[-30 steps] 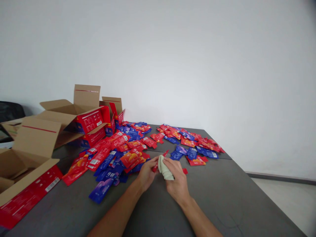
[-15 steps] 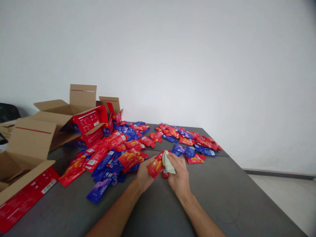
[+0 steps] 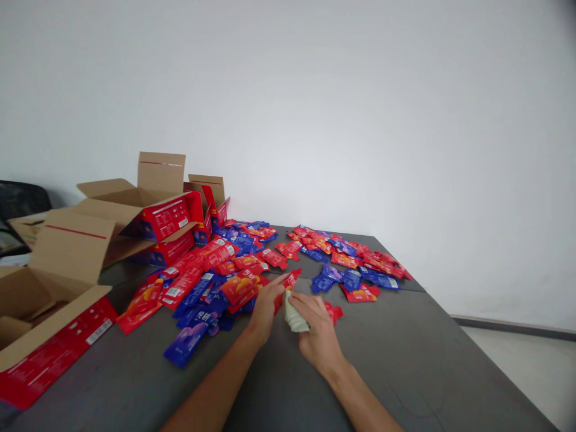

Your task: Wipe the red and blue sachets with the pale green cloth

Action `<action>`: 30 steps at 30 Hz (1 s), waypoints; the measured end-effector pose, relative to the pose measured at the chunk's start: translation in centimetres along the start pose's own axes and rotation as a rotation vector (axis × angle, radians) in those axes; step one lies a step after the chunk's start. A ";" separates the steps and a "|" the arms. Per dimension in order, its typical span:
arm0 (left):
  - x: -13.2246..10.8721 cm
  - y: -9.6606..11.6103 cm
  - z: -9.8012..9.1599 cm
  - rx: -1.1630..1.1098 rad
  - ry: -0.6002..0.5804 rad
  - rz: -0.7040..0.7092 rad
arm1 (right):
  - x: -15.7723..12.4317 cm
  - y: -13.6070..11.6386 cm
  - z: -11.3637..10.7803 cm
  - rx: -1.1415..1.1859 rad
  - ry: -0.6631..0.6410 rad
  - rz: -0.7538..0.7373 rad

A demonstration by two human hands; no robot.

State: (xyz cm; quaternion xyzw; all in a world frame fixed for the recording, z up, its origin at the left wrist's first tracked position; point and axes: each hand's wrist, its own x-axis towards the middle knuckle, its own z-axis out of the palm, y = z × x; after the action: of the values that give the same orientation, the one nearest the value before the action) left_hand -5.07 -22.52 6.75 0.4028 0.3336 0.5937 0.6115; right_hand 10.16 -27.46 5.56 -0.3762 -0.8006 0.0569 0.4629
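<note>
Just below the centre of the frame, a red pouch (image 3: 291, 281) is gripped in the left hand (image 3: 265, 309), its upper part angled toward the upper right and its lower part partly hidden by the fingers. Beside it, a folded pale cloth (image 3: 296, 317) is clasped by the right hand (image 3: 320, 333) and is held against the pouch's right side, where exact contact cannot be fully made out. A second red pouch (image 3: 334, 312) is seen just past the right hand, partly covered by it.

Both forearms are extended from the lower edge over a dark grey table (image 3: 283, 390). To the left of the hands, a heap of red and blue pouches is spread from the middle toward the lower left, with one blue pouch (image 3: 186, 343) placed nearest the lower edge. Right of centre, another spread of red and blue pouches (image 3: 344, 260) is laid out, and three blue pouches are lined up along its near side.

At the left edge, a red printed carton (image 3: 58, 351) is seen with its brown flaps raised. Behind it, another printed carton (image 3: 165, 219) is stacked on a similar one, and a smaller-looking carton (image 3: 220, 214) is set farther back. The background is filled by a pale wall (image 3: 288, 108).
</note>
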 end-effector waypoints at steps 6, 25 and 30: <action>1.2 2.0 -2.8 0.761 0.237 0.536 | -0.1 2.0 -0.5 -0.102 0.046 0.100; -0.5 -4.5 0.8 1.298 -0.539 0.524 | 0.3 5.9 -3.6 -0.395 0.223 0.369; -0.9 -5.6 1.1 1.306 -0.570 0.389 | 0.2 6.2 -3.2 -0.373 0.238 0.338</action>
State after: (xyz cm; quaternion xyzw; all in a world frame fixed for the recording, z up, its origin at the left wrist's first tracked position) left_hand -1.59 -23.40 2.19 0.8753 0.3697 0.2441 0.1936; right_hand 16.02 -23.77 4.80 -0.5872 -0.6629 -0.0595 0.4606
